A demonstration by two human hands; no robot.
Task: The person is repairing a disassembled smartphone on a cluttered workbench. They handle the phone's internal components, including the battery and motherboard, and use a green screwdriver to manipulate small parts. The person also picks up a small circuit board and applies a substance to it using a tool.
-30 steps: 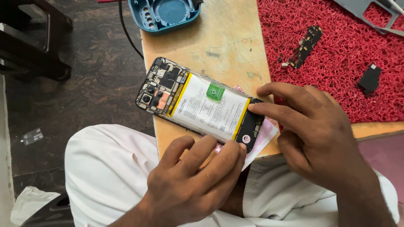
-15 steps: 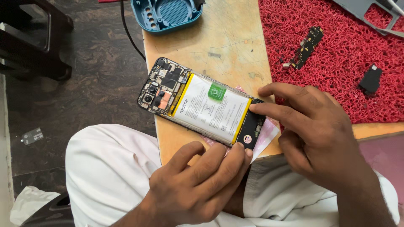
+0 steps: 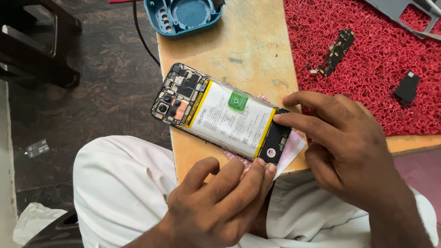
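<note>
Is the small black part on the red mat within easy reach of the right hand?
Probably yes: the right hand rests on the opened phone, and bare red mat lies between it and the black part.

My phone (image 3: 220,115) shows a glossy, smooth battery label beside matt circuit boards. The wood table (image 3: 248,50) looks worn and scratched; the red mat (image 3: 367,55) is rough, looped plastic.

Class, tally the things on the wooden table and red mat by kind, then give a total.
Opened phone: 1
Blue speaker shell: 1
Circuit strip: 1
Small black part: 1
Grey frame: 1
Total: 5
</note>
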